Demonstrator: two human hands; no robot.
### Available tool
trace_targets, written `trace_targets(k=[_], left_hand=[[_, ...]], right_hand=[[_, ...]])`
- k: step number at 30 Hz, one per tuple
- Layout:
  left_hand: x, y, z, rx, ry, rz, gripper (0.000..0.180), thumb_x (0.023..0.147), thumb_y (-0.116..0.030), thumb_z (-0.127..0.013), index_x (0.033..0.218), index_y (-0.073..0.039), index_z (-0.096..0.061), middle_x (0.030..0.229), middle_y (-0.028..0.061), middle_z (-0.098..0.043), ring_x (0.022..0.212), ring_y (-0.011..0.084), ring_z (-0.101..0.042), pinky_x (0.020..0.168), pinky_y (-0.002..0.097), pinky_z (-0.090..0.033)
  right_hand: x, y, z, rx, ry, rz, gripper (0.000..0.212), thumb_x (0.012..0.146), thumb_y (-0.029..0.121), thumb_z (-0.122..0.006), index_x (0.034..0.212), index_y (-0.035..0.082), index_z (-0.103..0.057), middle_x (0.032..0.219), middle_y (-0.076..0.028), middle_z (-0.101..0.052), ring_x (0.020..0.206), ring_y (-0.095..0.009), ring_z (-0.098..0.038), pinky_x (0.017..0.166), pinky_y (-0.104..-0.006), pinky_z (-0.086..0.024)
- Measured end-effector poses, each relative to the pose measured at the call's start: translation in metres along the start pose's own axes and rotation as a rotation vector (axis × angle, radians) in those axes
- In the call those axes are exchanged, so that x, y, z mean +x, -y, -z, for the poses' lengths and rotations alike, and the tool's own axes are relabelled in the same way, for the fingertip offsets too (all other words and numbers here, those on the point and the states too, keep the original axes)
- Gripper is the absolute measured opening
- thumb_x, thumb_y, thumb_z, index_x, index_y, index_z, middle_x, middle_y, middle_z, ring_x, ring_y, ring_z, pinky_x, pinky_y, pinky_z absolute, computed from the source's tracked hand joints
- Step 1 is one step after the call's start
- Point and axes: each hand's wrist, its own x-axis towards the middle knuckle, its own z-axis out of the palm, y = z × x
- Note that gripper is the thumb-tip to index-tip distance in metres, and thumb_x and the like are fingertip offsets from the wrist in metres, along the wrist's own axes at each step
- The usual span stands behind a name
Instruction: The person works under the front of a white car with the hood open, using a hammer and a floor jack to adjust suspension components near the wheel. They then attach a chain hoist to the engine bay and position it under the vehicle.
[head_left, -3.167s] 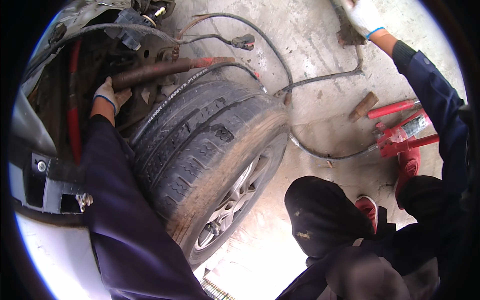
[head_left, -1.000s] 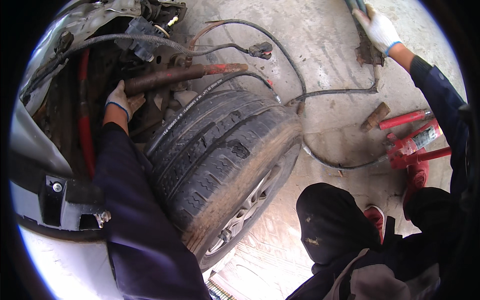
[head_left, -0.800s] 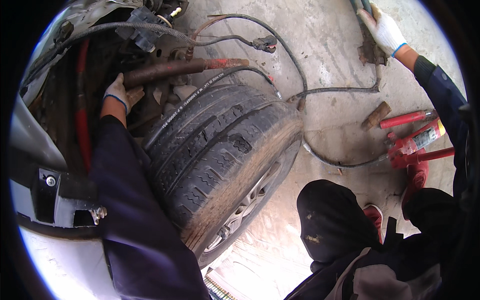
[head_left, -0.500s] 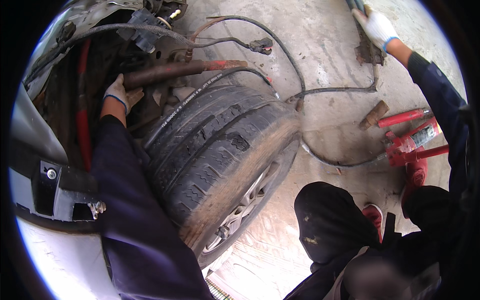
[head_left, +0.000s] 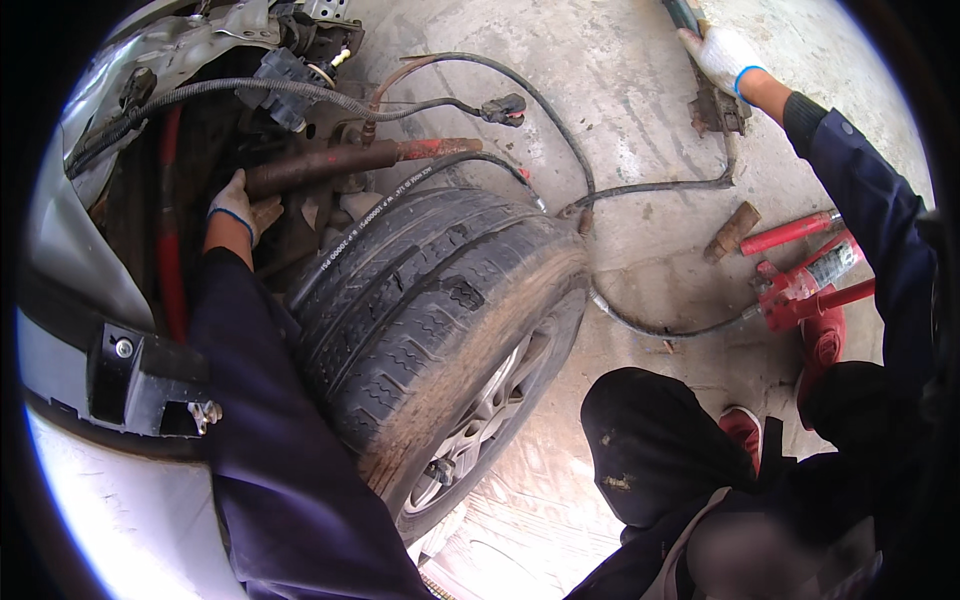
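Note:
My left hand [head_left: 240, 208], in a white glove with a blue cuff, reaches into the opened vehicle corner and grips the inner end of a rusty brown hydraulic cylinder [head_left: 320, 168]. Its outer end is red, and it lies slanted above the tire [head_left: 430, 290]. Some fingers are partly hidden behind the cylinder. At the upper right, my right hand [head_left: 722, 55], gloved the same way, is wrapped round a dark bar-like handle [head_left: 682, 14] that leaves the picture at the top. A rusty metal block [head_left: 718, 112] sits below that hand, with a hose at it.
A black hose [head_left: 655, 185] loops across the concrete floor. By my red shoe lie a red hydraulic tool [head_left: 800, 285], a red tube [head_left: 790, 232] and a rusty short cylinder [head_left: 733, 230]. A loose connector [head_left: 503, 108] hangs from a cable. Body panels [head_left: 75, 240] edge the left.
The view has shifted slightly, so the floor things appear a little further left. Both hands keep their holds; the right hand and its handle sit a little further left in the picture.

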Motion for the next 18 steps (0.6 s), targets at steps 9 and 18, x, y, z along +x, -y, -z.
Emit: trace_targets(k=[9,18], left_hand=[[0.026,0.003,0.011,0.037,-0.017,0.059,0.070,0.104,-0.054,-0.054,0.142,0.004,-0.048,0.136,0.0329,-0.057,0.120,0.0479,-0.062,0.105,0.0595,-0.051],[0.017,0.002,0.008,0.024,-0.034,0.032,0.071,0.103,-0.051,-0.058,0.145,0.004,-0.043,0.138,0.0334,-0.055,0.124,0.0496,-0.059,0.109,0.0603,-0.047]], right_hand=[[-0.038,0.020,0.042,0.426,-0.007,0.013,0.055,0.100,0.039,-0.056,0.139,-0.001,-0.055,0.119,-0.030,-0.067,0.109,-0.041,-0.066,0.097,-0.0452,-0.052],[-0.046,0.029,0.045,0.385,-0.114,0.005,0.055,0.100,0.041,-0.057,0.136,-0.001,-0.057,0.108,-0.027,-0.070,0.098,-0.040,-0.068,0.089,-0.0460,-0.054]])
